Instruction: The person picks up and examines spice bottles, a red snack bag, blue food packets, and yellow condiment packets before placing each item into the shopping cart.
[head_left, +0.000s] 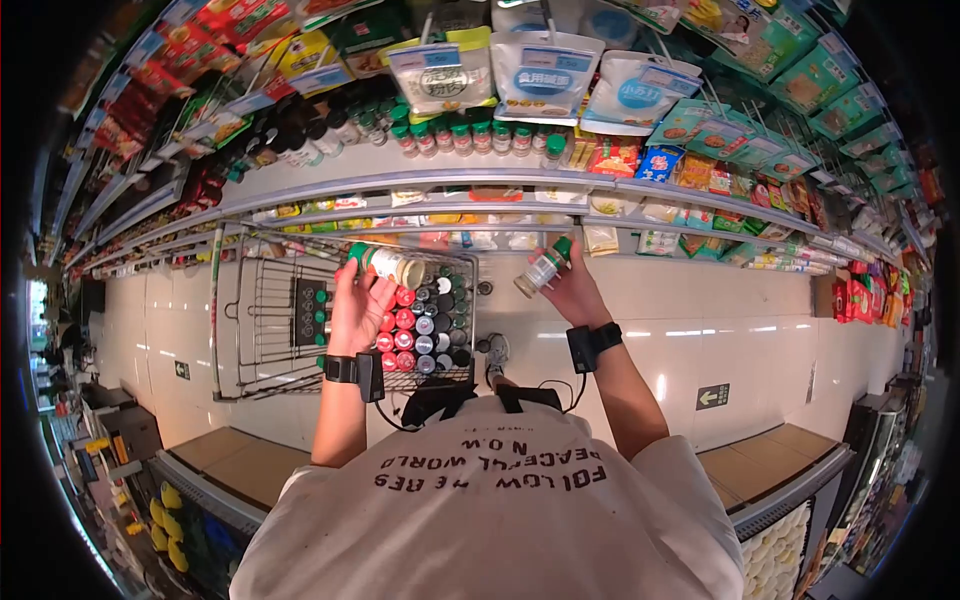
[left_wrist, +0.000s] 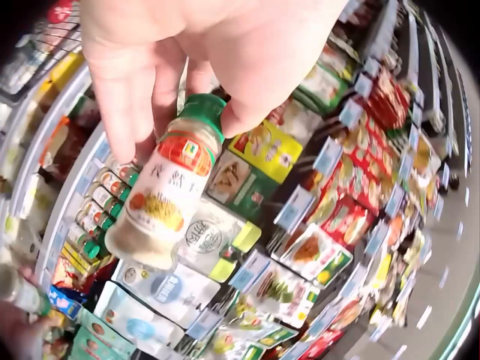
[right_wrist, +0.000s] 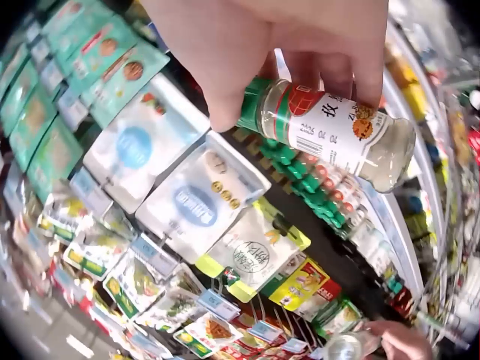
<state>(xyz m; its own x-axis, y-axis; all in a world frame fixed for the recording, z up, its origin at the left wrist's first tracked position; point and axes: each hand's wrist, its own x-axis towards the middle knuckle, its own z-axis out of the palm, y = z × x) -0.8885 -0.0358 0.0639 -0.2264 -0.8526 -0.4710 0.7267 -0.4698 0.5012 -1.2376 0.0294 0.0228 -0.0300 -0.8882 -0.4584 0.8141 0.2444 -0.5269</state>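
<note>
My left hand (head_left: pixel 362 308) grips a seasoning jar (left_wrist: pixel 161 195) by its green cap (left_wrist: pixel 204 112). The jar has a white label with a red top band and pale powder inside; in the head view it lies tilted over the cart. My right hand (head_left: pixel 584 292) holds a second, similar seasoning jar (right_wrist: pixel 334 135), thumb and fingers around its green-capped end. That jar's clear base points down and to the left in the head view. Both jars are held up in front of the shelf, well apart from each other.
A wire shopping cart (head_left: pixel 262 372) stands below the left hand, beside several rows of red, silver and dark can tops (head_left: pixel 404 340). Ahead, a shelf edge (head_left: pixel 480 178) carries more green-capped jars (head_left: pixel 480 137). White pouches (head_left: pixel 545 78) hang above. Tiled floor (head_left: pixel 650 330) lies right.
</note>
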